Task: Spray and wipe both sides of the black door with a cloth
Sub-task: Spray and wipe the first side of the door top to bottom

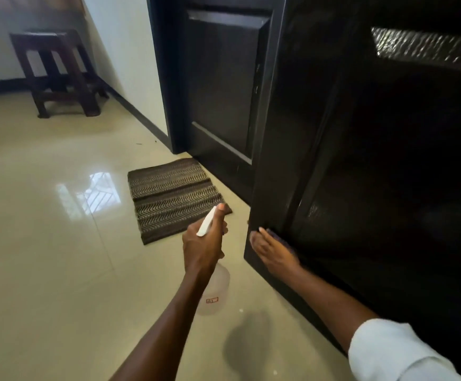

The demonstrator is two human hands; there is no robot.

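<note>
My left hand (204, 243) grips the neck of a clear plastic spray bottle with a white trigger (213, 287), light and probably slick if wet. Just right of it, my right hand (274, 253) presses a dark cloth (284, 243), soft and barely visible, flat-fingered against the tall black panelled wooden door (361, 160), rigid but free to swing, near its lower edge.

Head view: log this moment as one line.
left hand: grips spray bottle | right hand: presses dark cloth on black door | mat: on floor
</note>
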